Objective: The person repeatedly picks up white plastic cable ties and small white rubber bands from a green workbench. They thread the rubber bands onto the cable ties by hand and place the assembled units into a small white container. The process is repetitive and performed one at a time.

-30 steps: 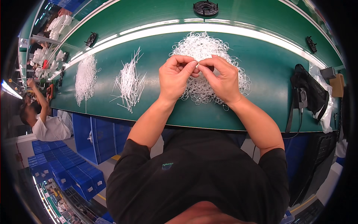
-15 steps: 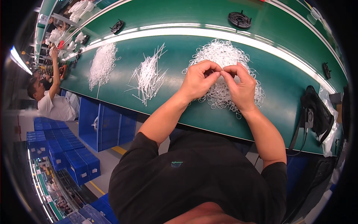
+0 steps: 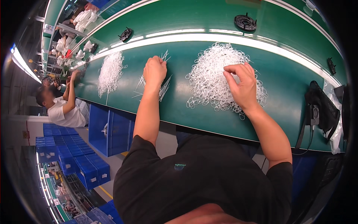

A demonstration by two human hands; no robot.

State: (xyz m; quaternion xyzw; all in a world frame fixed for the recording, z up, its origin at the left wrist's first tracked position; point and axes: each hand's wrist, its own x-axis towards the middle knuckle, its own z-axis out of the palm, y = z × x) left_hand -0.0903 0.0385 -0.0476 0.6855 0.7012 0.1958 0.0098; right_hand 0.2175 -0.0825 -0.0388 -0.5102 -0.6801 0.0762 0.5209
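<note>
My left hand [image 3: 154, 71] reaches over a small pile of straight white cable ties [image 3: 164, 88], its fingers curled down and closed. What they hold, if anything, is hidden behind the hand. Over the right part of a large heap of looped white cable ties [image 3: 210, 71] hovers my right hand [image 3: 242, 84]. Its thumb and forefinger are bent toward each other with a small gap, and I see nothing between them.
Another white heap of cable ties [image 3: 110, 72] lies farther left on the green table [image 3: 179, 106]. Black round parts [image 3: 245, 23] sit beyond the bright strip. A black bag [image 3: 321, 108] rests at the right end. Blue bins [image 3: 110, 130] stand below; a co-worker [image 3: 63, 108] is at far left.
My hands, fingertips together over the looped heap before, are now apart. The left has moved left to the straight ties; the right stayed over the heap, its pinch loosened.
</note>
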